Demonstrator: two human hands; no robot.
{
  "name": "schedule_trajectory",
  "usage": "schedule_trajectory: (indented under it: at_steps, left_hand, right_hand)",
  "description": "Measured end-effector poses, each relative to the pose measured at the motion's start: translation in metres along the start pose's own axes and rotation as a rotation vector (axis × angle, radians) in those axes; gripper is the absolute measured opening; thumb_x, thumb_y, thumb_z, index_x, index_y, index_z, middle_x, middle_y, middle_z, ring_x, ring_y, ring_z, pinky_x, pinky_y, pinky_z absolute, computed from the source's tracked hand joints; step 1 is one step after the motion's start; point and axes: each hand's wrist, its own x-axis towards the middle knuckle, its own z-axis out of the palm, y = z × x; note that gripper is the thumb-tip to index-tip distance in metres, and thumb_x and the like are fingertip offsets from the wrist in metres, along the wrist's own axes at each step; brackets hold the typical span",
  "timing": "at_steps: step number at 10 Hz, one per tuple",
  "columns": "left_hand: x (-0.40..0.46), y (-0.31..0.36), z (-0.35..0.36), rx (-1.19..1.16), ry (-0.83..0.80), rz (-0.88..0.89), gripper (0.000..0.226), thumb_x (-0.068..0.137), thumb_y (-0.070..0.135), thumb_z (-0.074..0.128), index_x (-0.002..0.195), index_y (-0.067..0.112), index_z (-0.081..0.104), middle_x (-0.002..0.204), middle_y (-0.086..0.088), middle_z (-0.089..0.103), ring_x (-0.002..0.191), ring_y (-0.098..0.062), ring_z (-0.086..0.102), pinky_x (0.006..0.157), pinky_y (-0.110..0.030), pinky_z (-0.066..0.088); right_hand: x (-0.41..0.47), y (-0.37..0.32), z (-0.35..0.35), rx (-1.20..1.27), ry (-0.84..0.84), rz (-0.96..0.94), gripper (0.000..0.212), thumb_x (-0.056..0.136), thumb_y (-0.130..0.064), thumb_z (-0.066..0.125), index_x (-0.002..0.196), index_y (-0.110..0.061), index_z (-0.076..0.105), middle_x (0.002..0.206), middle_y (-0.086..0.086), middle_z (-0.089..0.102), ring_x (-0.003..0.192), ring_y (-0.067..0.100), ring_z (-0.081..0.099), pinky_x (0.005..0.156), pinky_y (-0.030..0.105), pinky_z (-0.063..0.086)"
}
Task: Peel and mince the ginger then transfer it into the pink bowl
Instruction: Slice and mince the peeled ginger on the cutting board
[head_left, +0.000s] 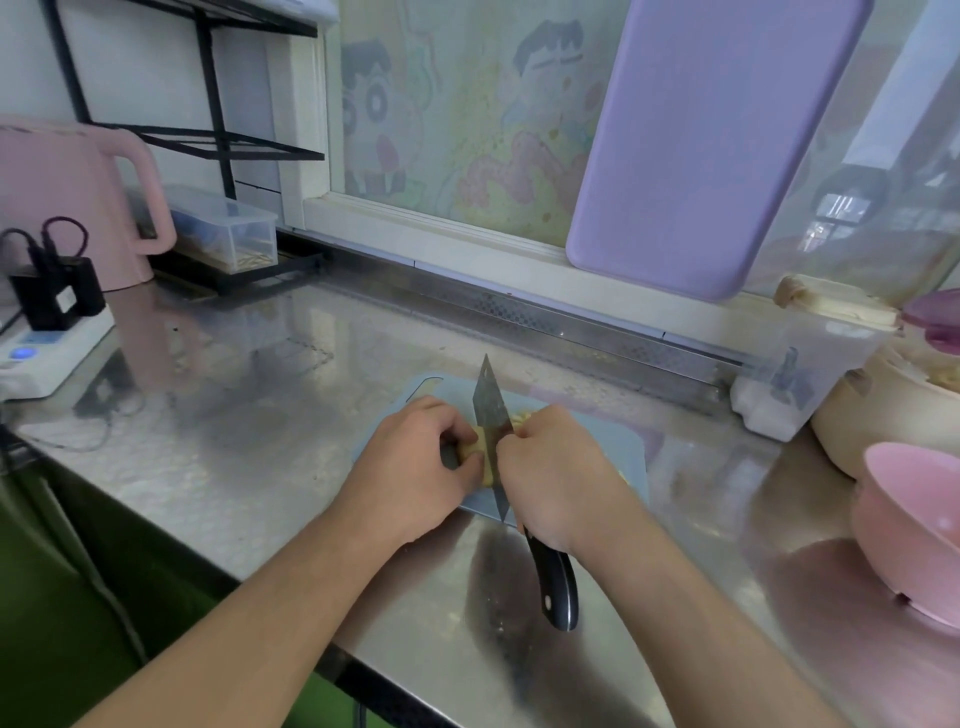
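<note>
A pale yellow piece of ginger (477, 451) lies on a small grey-blue cutting board (631, 449) in the middle of the steel counter. My left hand (415, 462) holds the ginger down with curled fingers. My right hand (553, 470) grips a knife (491, 410) by its black handle, with the blade standing edge-down on the ginger right beside my left fingers. Small cut ginger bits (522, 417) show behind the blade. The pink bowl (914, 530) stands at the right edge of the counter.
A pink kettle (78, 202) and a power strip (47, 358) with black plugs are at the left. A purple board (717, 140) leans on the window. Clear containers (810, 364) and a cream pot (878, 415) stand at the right, behind the bowl.
</note>
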Motion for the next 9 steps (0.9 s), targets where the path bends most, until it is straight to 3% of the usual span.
schedule_trajectory:
  at_steps: [3, 5, 6, 7, 9]
  left_hand:
    - [0.000, 0.001, 0.000, 0.009, 0.001, -0.014, 0.012, 0.082, 0.029, 0.081, 0.087, 0.032, 0.070, 0.097, 0.016, 0.065, 0.090, 0.000, 0.063, 0.084, -0.026, 0.055]
    - [0.000, 0.002, -0.003, -0.011, -0.001, -0.029, 0.010, 0.090, 0.021, 0.073, 0.088, 0.031, 0.072, 0.097, 0.017, 0.066, 0.092, 0.000, 0.064, 0.088, -0.021, 0.054]
    - [0.000, 0.002, -0.003, -0.020, -0.007, -0.036, 0.011, 0.089, 0.020, 0.074, 0.092, 0.030, 0.072, 0.099, 0.016, 0.065, 0.092, 0.001, 0.064, 0.088, -0.020, 0.055]
    - [0.000, 0.002, -0.004, -0.029, -0.005, -0.053, 0.012, 0.087, 0.020, 0.075, 0.092, 0.030, 0.072, 0.099, 0.015, 0.065, 0.091, 0.000, 0.065, 0.087, -0.021, 0.055]
    - [0.001, 0.000, -0.003, -0.013, 0.007, -0.046, 0.011, 0.084, 0.023, 0.077, 0.088, 0.031, 0.071, 0.097, 0.015, 0.065, 0.089, -0.002, 0.064, 0.084, -0.029, 0.056]
  right_hand:
    - [-0.010, 0.011, -0.018, -0.039, -0.100, -0.011, 0.028, 0.104, -0.011, 0.049, 0.076, -0.012, 0.049, 0.090, 0.019, 0.064, 0.080, 0.028, 0.061, 0.085, 0.044, 0.062]
    - [-0.003, 0.015, -0.014, 0.080, 0.060, 0.000, 0.029, 0.102, -0.016, 0.048, 0.074, -0.012, 0.052, 0.081, 0.014, 0.059, 0.074, 0.028, 0.057, 0.076, 0.039, 0.057]
    - [-0.002, 0.014, -0.010, 0.160, 0.074, 0.050, 0.021, 0.096, -0.013, 0.049, 0.077, -0.007, 0.055, 0.073, 0.017, 0.057, 0.064, 0.028, 0.053, 0.066, 0.048, 0.057]
    - [0.000, 0.012, -0.005, 0.263, 0.091, 0.104, 0.017, 0.087, -0.008, 0.048, 0.071, -0.007, 0.051, 0.060, 0.018, 0.048, 0.048, 0.025, 0.041, 0.049, 0.040, 0.041]
    - [0.002, 0.009, 0.004, 0.236, 0.102, 0.097, 0.022, 0.088, -0.013, 0.049, 0.066, -0.010, 0.047, 0.055, 0.015, 0.048, 0.046, 0.023, 0.041, 0.047, 0.032, 0.036]
